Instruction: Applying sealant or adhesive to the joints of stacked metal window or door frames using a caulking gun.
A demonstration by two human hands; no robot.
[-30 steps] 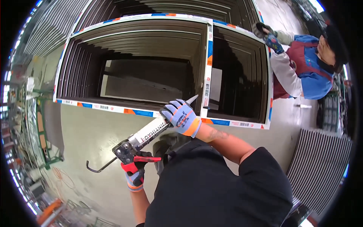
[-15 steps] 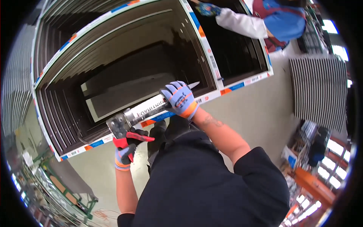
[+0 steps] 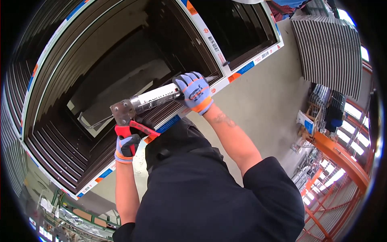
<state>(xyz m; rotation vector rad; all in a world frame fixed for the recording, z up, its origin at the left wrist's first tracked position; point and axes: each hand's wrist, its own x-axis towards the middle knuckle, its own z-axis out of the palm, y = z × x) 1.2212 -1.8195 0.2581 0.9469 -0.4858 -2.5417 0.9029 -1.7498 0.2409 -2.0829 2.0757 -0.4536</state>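
A caulking gun (image 3: 158, 97) with a white cartridge and red handle lies across my front in both gloved hands. Its handle and trigger are in the grip of my left hand (image 3: 126, 147), with the fingers wrapped round them. Near the nozzle end, my right hand (image 3: 195, 92) is closed round the front of the cartridge. The pale nozzle (image 3: 211, 78) pokes out beyond the right glove, close to the inner corner of a stack of dark brown frames (image 3: 78, 161). White tape with blue and orange patches covers the frames' outer edge. Whether the nozzle touches the frame, I cannot tell.
A dividing bar (image 3: 206, 36) splits the frame opening. At the top right, part of another person's blue clothing (image 3: 288, 2) shows. Stacked ribbed profiles (image 3: 327, 54) stand to the right, an orange beam (image 3: 340, 155) behind them. A green metal rack (image 3: 82, 218) is at lower left.
The frames appear larger and shifted leftward in view. The other person's arm has mostly left the picture at the top. Both my hands keep their hold on the caulking gun.
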